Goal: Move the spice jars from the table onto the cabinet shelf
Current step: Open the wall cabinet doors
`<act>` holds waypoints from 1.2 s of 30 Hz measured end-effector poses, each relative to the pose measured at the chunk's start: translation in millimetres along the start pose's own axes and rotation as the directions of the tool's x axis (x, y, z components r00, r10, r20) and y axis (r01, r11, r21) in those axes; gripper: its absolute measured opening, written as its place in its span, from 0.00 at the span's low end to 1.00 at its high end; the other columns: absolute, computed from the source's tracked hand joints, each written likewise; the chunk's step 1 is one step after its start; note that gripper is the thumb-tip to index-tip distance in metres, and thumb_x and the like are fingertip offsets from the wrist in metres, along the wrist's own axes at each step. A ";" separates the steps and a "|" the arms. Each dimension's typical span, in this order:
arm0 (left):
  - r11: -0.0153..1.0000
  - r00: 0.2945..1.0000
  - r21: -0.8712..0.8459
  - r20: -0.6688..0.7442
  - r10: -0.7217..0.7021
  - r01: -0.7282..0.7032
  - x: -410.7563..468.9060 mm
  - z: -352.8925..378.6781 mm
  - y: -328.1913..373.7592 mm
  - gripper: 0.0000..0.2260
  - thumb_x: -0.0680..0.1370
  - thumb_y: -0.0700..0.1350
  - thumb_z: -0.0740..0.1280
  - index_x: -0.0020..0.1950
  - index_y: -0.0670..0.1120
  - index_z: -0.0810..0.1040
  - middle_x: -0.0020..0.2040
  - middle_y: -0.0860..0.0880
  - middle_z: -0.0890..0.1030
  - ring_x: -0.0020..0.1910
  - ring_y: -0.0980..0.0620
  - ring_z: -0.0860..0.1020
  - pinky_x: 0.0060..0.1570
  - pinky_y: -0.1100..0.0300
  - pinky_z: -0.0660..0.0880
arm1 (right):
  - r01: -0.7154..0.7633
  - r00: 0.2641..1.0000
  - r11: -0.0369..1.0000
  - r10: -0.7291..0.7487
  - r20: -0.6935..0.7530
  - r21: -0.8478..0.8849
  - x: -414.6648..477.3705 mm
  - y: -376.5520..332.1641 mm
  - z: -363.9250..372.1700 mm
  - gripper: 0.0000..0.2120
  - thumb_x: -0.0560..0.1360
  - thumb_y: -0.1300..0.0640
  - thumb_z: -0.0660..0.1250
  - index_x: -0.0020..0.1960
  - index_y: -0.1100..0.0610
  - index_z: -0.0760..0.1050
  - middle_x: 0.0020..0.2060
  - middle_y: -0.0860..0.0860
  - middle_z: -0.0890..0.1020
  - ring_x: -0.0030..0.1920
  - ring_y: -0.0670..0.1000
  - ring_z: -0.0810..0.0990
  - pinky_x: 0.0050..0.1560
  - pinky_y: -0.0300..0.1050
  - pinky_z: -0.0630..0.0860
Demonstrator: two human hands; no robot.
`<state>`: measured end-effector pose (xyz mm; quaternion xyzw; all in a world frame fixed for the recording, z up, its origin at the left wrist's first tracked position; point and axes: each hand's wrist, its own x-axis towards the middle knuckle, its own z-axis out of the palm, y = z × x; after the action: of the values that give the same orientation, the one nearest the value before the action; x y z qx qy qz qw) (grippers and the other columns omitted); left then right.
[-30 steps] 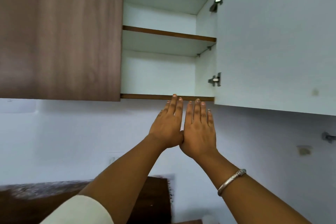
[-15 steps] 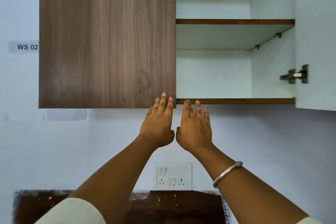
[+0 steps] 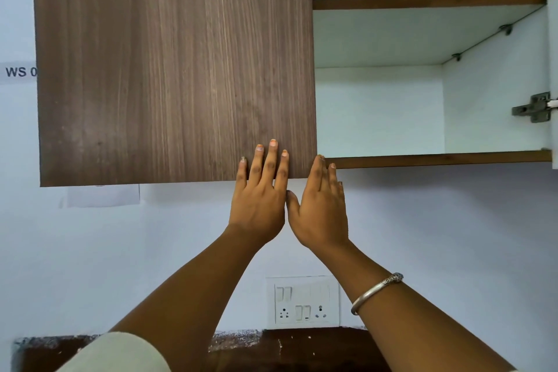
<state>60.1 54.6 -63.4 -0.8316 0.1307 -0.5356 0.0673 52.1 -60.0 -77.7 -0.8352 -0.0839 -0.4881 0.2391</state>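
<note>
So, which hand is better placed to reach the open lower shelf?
Likely the right hand: its fingertips are at the front edge of the lower shelf, beside the opening. The left hand is in front of the closed door.

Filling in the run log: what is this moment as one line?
left hand: open, fingers over lower corner of closed brown door | right hand: open, fingertips by bottom shelf edge | spice jars: none in view
</note>
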 end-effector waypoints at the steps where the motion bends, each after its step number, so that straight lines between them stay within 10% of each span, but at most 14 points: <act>1: 1.000 1.000 0.009 -0.020 -0.006 0.006 1.5 3.4 0.7 0.33 0.80 0.53 0.54 0.74 0.45 0.34 0.75 0.44 0.35 0.74 0.42 0.36 0.71 0.45 0.39 | -0.004 1.000 1.000 0.004 -0.013 0.008 -0.7 0.3 2.4 0.36 0.78 0.44 0.55 0.77 0.57 0.40 0.77 0.53 0.48 0.76 0.54 0.44 0.73 0.49 0.46; 9: 0.999 0.996 0.026 -0.080 -0.039 0.041 1.3 10.8 8.6 0.35 0.78 0.55 0.58 0.75 0.43 0.41 0.76 0.41 0.43 0.75 0.39 0.43 0.70 0.41 0.41 | -0.095 0.993 0.978 0.105 -0.048 0.186 0.0 -7.6 3.4 0.38 0.76 0.59 0.64 0.77 0.54 0.45 0.75 0.53 0.57 0.74 0.56 0.58 0.67 0.53 0.68; 27: 0.999 0.999 -0.029 -0.006 0.044 -0.044 -14.9 -78.3 33.4 0.34 0.80 0.53 0.54 0.73 0.48 0.32 0.77 0.44 0.39 0.75 0.41 0.39 0.73 0.45 0.42 | -0.080 0.992 0.816 0.120 -0.032 0.573 -30.6 -33.5 -73.7 0.32 0.75 0.67 0.63 0.75 0.54 0.57 0.70 0.53 0.68 0.68 0.52 0.70 0.64 0.49 0.73; 36: 0.995 0.996 -0.060 -0.041 -0.085 0.082 -49.0 -157.8 35.4 0.35 0.80 0.53 0.56 0.73 0.46 0.33 0.77 0.44 0.40 0.76 0.43 0.42 0.74 0.47 0.49 | -0.070 0.996 0.731 0.092 0.004 0.679 -61.5 -70.1 -136.9 0.26 0.75 0.63 0.65 0.72 0.55 0.64 0.58 0.52 0.76 0.43 0.43 0.76 0.48 0.35 0.74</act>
<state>-107.7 39.4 -49.2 -0.8261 0.1127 -0.5518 0.0177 -111.5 -59.1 -52.0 -0.6861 -0.2160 -0.4253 0.5493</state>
